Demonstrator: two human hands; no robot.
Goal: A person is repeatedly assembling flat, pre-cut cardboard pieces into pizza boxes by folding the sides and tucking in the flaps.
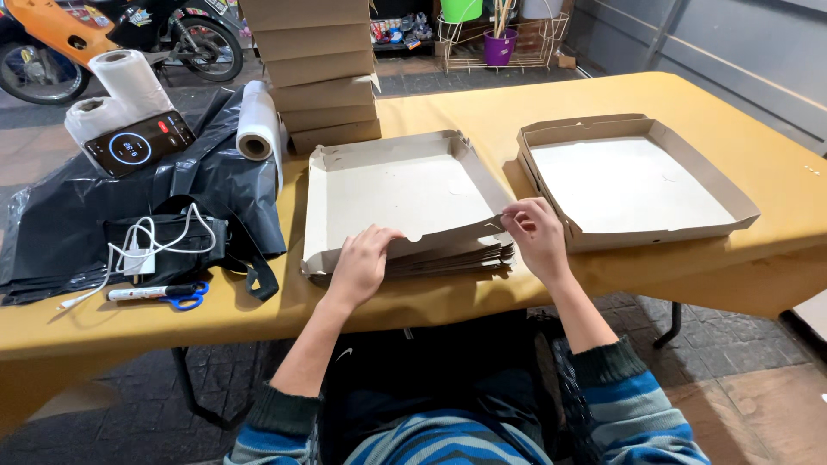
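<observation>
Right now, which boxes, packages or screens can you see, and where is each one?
Half-folded box: table centre, tan cardboard, both hands on its front flap.
Folded box: right of it, open, shallow.
Box stack: behind, closed, brown.
Phone: far left, leaning on white rolls, dark lit screen.

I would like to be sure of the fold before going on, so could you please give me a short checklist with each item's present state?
1. Left hand on the front flap of the half-folded brown cardboard box: ok.
2. Right hand pinching that flap's right corner: ok.
3. Front flap fully upright: not ok, it leans low.
4. Stack of flat cardboard blanks lying squarely under the box: cannot tell.
5. Finished open cardboard box on the right, apart from the hands: ok.
6. Blue-handled scissors apart from the box: ok.
</observation>
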